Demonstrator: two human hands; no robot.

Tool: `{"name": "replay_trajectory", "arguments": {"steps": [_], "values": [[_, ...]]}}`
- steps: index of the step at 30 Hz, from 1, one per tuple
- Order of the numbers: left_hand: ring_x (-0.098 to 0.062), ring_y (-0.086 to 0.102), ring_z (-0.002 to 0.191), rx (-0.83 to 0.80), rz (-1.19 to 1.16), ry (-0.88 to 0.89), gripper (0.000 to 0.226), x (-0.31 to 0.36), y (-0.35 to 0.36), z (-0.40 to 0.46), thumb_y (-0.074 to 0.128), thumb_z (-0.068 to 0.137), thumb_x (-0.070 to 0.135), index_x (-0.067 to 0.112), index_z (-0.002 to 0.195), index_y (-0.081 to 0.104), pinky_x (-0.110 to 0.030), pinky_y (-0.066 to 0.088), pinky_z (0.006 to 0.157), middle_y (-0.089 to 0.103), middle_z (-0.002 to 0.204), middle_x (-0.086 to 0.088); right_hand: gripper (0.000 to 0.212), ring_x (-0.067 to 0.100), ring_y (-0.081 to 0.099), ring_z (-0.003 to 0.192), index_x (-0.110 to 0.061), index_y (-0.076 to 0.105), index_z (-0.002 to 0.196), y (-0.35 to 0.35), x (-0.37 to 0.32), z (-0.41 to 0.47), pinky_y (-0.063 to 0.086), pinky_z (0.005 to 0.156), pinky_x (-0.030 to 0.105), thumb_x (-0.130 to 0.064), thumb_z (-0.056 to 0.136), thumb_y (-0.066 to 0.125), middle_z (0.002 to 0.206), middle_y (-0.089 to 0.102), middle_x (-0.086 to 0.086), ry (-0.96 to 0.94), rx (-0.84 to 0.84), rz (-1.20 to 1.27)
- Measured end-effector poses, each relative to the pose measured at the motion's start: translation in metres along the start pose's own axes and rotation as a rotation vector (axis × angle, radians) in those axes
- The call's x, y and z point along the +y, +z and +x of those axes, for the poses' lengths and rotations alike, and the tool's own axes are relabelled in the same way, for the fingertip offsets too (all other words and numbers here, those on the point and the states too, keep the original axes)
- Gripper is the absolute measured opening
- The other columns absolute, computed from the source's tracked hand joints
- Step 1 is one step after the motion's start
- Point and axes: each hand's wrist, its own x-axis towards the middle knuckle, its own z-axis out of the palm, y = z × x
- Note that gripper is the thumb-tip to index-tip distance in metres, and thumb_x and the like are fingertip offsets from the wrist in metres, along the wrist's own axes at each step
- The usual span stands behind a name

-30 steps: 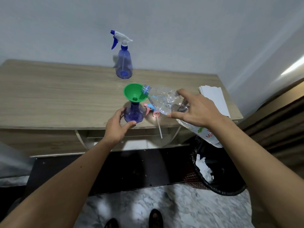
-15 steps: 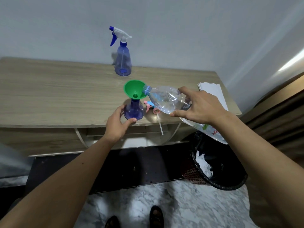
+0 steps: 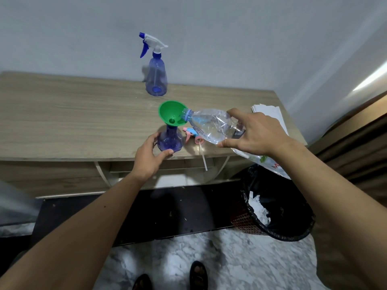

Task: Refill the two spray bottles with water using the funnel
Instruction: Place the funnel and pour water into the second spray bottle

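A blue spray bottle (image 3: 169,140) without its head stands near the front edge of the wooden table (image 3: 73,122), with a green funnel (image 3: 172,115) in its neck. My left hand (image 3: 149,156) grips the bottle's base. My right hand (image 3: 254,132) holds a clear plastic water bottle (image 3: 211,126), tipped almost level, its mouth resting on the funnel's rim. The removed pink and blue spray head (image 3: 193,136) lies beside the bottle, its tube hanging over the edge. A second blue spray bottle (image 3: 156,78) with its white head on stands by the wall.
A stack of white paper (image 3: 270,114) lies at the table's right end, partly under a plastic bag (image 3: 272,166). A black-lined waste basket (image 3: 274,212) stands on the floor at the right. The table's left half shows bare wood.
My right hand has lowered the water bottle's rear end, bringing it closer to level, with its mouth staying at the funnel. My left hand keeps its grip on the spray bottle.
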Motion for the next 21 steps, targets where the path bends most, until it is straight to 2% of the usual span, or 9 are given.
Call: {"name": "replay_trajectory", "arguments": {"steps": [6, 11, 21], "values": [[-0.012, 0.062, 0.129, -0.009, -0.008, 0.0, 0.084, 0.0041, 0.0013, -0.002, 0.094, 0.078, 0.024, 0.022, 0.151, 0.053, -0.039, 0.045, 0.119, 0.067, 0.142, 0.004, 0.081, 0.027, 0.065, 0.109, -0.044, 0.046, 0.135, -0.0056, 0.0025, 0.0006, 0.055, 0.084, 0.042, -0.088, 0.071, 0.068, 0.109, 0.072, -0.009, 0.002, -0.016, -0.042], [-0.011, 0.063, 0.13, -0.019, -0.003, -0.003, 0.086, 0.0008, -0.0011, -0.0009, 0.094, 0.076, 0.032, 0.024, 0.151, 0.053, -0.043, 0.046, 0.118, 0.067, 0.142, 0.004, 0.08, 0.026, 0.065, 0.107, -0.044, 0.047, 0.136, -0.0038, 0.0017, 0.0004, 0.05, 0.078, 0.038, -0.085, 0.072, 0.07, 0.102, 0.069, -0.011, 0.003, -0.002, -0.019], [-0.009, 0.062, 0.131, -0.019, -0.015, -0.005, 0.087, -0.0011, -0.0011, -0.0007, 0.095, 0.075, 0.031, 0.024, 0.151, 0.052, -0.043, 0.047, 0.118, 0.066, 0.143, 0.005, 0.079, 0.023, 0.063, 0.103, -0.043, 0.046, 0.134, 0.0014, -0.0001, 0.0007, 0.046, 0.076, 0.037, -0.085, 0.072, 0.07, 0.1, 0.064, -0.013, -0.006, 0.022, 0.02]]}}
